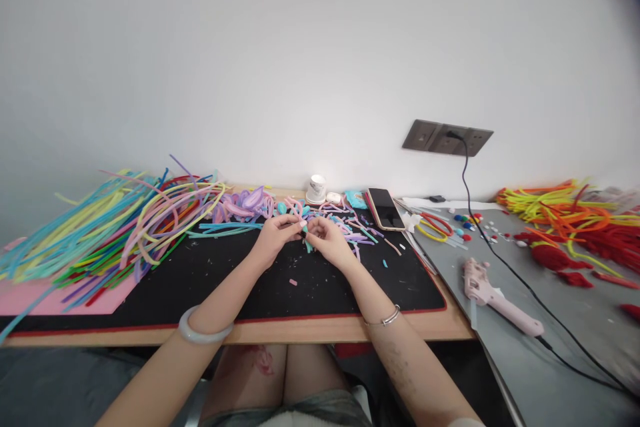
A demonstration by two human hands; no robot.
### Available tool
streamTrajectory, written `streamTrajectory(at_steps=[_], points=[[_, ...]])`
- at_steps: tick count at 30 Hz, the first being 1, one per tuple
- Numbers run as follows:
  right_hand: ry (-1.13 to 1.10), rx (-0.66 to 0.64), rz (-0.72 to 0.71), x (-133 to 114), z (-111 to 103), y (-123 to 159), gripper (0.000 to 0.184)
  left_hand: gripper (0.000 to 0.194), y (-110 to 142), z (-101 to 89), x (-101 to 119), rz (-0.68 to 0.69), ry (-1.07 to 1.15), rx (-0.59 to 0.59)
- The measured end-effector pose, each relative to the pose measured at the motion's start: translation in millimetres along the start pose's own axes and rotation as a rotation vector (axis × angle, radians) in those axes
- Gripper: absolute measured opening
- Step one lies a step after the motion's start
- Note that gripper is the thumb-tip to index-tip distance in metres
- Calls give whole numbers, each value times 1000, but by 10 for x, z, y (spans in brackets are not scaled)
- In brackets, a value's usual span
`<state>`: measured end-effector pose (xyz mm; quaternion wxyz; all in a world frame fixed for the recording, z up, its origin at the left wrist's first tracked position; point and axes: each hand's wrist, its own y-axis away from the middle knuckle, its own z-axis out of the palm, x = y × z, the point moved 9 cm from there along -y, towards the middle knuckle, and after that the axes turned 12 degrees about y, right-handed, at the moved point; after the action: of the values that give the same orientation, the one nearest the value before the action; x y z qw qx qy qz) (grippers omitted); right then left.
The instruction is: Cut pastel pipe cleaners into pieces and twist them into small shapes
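My left hand (277, 237) and my right hand (330, 241) meet above the black mat (215, 287), fingertips pinched close together. Between them is a small teal piece of pipe cleaner (305, 230), which both hands grip; its exact shape is mostly covered by the fingers. Behind and beside my hands lie short pink, purple and teal pipe cleaner pieces (357, 237). A heap of purple pipe cleaner loops (245, 203) sits left of my left hand, with several long teal pipe cleaners (225, 229) in front of it.
Many long coloured pipe cleaners (115, 227) spread over a pink sheet (120, 297) at left. A white cup (317, 187) and a phone (386, 208) stand behind. On the grey table at right lie a pink glue gun (500, 300), its black cord (515, 263) and scissors (433, 227).
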<state>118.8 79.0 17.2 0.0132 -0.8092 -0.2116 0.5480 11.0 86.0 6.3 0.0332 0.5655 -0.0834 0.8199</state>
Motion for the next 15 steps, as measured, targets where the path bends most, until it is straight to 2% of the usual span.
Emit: streamTrajectory(at_steps=[4, 6, 8, 11, 13, 15], points=[[-7, 63, 28, 25, -91, -20, 10, 33, -43, -156, 60, 49, -101, 60], [-22, 105, 46, 38, -153, -23, 10, 32, -52, -320, 196, 161, -164, 178], [-37, 114, 68, 57, -176, -22, 12, 30, -34, -389, 377, 307, -313, 240], [-54, 89, 98, 96, -161, -17, 15, 23, -2, -207, 546, 483, -539, 98], [-66, 84, 106, 124, -156, -15, 17, 21, 6, -51, 514, 487, -624, -50], [-63, 92, 109, 151, -167, -15, 19, 24, 5, 33, 433, 430, -655, -141]])
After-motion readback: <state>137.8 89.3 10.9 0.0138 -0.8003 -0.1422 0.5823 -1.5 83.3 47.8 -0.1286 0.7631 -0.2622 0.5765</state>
